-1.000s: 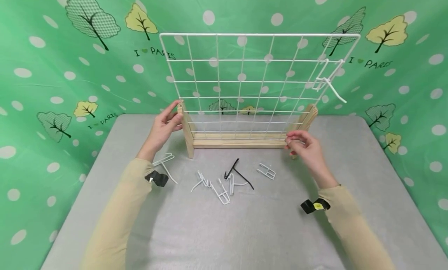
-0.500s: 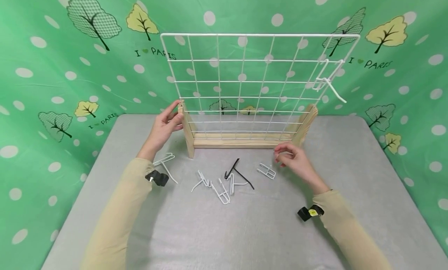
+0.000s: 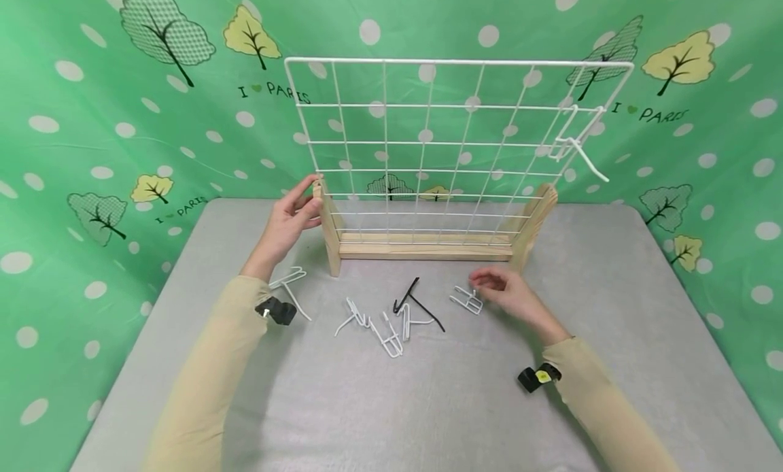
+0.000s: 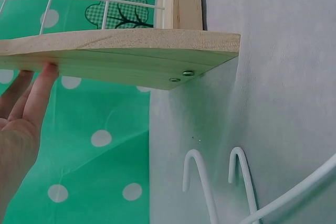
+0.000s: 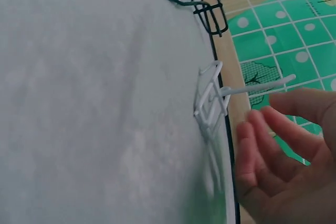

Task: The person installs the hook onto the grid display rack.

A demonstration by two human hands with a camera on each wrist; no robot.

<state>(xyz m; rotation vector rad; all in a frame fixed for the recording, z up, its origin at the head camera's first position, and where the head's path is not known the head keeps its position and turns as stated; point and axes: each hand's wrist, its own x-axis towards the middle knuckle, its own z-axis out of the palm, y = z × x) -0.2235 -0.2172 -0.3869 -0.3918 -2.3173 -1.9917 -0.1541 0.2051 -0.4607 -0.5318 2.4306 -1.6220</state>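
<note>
A wooden stand (image 3: 425, 252) holds an upright white wire grid (image 3: 459, 62). My left hand (image 3: 290, 220) grips the upper end of the stand's left side panel, its fingertips against the wood in the left wrist view. Over the table, my right hand (image 3: 504, 295) hovers with loosely bent fingers beside a white wire hook (image 3: 470, 299). In the right wrist view the prong of that hook (image 5: 254, 87) points toward the thumb and fingertips, which hold nothing. Another white hook (image 3: 590, 160) hangs at the grid's right edge.
Several more hooks lie on the grey table (image 3: 465, 404) in front of the stand: a black hook (image 3: 425, 312) among white ones in the middle, and a white hook (image 3: 293, 298) near my left wrist. Green patterned cloth (image 3: 202, 132) surrounds the table.
My right hand has moved from the stand's right side panel down and left to the white hook on the table. The left hand stays on the stand.
</note>
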